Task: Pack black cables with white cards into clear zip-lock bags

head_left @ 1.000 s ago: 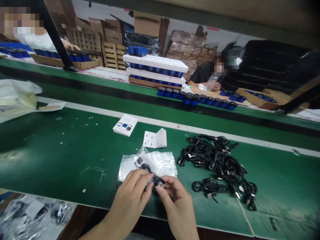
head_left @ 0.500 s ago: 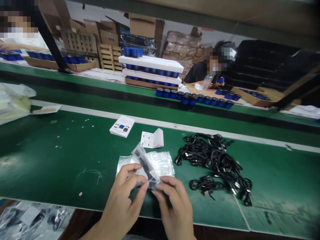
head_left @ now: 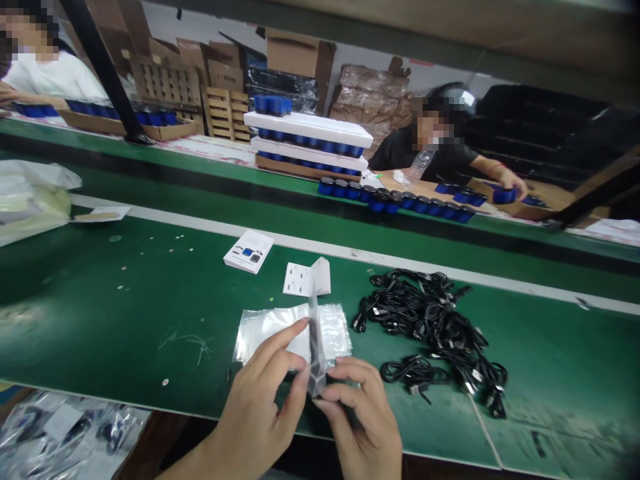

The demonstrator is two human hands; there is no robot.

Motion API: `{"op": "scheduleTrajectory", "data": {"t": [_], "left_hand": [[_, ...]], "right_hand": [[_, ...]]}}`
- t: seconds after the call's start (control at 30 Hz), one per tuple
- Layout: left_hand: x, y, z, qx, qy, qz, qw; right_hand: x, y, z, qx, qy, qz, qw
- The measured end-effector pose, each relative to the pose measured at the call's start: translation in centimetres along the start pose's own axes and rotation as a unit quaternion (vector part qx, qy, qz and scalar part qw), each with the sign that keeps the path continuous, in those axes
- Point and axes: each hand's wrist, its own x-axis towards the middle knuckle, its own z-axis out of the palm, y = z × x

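Note:
Between my two hands is a clear plastic bag with something black inside, probably a cable, seen edge-on and upright. My left hand pinches its left side, thumb and fingers closed on the plastic. My right hand grips the bag's lower right edge between thumb and fingers. Just beyond lie flat clear bags fanned out on the green table. A folded leaflet with printed pictures stands partly open behind them. To the right is a heap of black cables, with one coiled cable apart from it.
A stack of white booklets lies behind to the left. Filled plastic bags sit below the table's front edge. Across the belt, blue jars with black lids stand in a row. A co-worker reaches toward a carton there.
The bag in my hands has turned from leaning left to nearly upright and edge-on. Both hands shifted slightly right and lower. The co-worker opposite has stretched an arm out with a blue jar.

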Motion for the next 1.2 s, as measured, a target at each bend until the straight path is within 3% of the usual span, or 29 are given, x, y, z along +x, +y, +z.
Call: {"op": "scheduleTrajectory", "data": {"t": [0.13, 0.2, 0.27, 0.33, 0.43, 0.53, 0.63, 0.77, 0.87, 0.97, 1.1, 1.17, 1.2], "left_hand": [[-0.4, 0.2, 0.7, -0.017, -0.011, 0.002, 1.000], [-0.6, 0.2, 1.0, -0.018, 0.000, -0.004, 1.000], [-0.7, 0.2, 0.9, -0.028, -0.003, -0.025, 0.999], [-0.6, 0.1, 0.6, -0.047, -0.017, -0.044, 0.998], [-0.2, -0.1, -0.1, -0.065, -0.025, -0.060, 0.996], [0.3, -0.3, -0.7, -0.051, -0.006, -0.062, 0.997], [0.4, -0.4, -0.7, -0.035, -0.008, -0.044, 0.998], [-0.1, -0.3, 0.1, -0.012, -0.051, -0.019, 0.998], [-0.6, -0.2, 0.7, -0.023, -0.071, -0.027, 0.997], [-1.0, -0.1, 0.9, -0.051, -0.072, -0.057, 0.994], [-1.3, -0.3, 0.6, -0.119, -0.074, -0.089, 0.986], [-1.3, -0.7, 0.6, -0.236, -0.023, -0.117, 0.964], [-1.1, -0.9, 0.7, -0.314, 0.026, -0.140, 0.939]], "right_hand": [[-0.4, 0.0, 0.2, 0.015, 0.003, 0.093, 0.996], [-0.5, 0.0, 0.4, -0.005, 0.012, 0.107, 0.994], [-0.4, 0.0, 0.7, -0.057, 0.039, 0.051, 0.996], [-0.1, 0.0, 0.7, -0.126, 0.066, -0.047, 0.989], [0.3, 0.2, 0.3, -0.192, 0.037, -0.149, 0.969], [0.5, 0.3, -0.4, -0.190, -0.023, -0.174, 0.966], [0.7, 0.2, -0.6, -0.172, -0.019, -0.162, 0.971], [0.5, 0.0, -0.1, -0.104, 0.014, -0.079, 0.991], [0.0, -0.1, 0.8, 0.006, 0.024, 0.090, 0.996], [-0.4, -0.4, 1.5, 0.104, 0.016, 0.219, 0.970], [-0.2, -1.2, 1.4, 0.191, 0.044, 0.264, 0.944], [0.2, -1.5, 1.1, 0.285, 0.050, 0.306, 0.907], [0.3, -1.6, 0.9, 0.340, 0.050, 0.331, 0.879]]}}
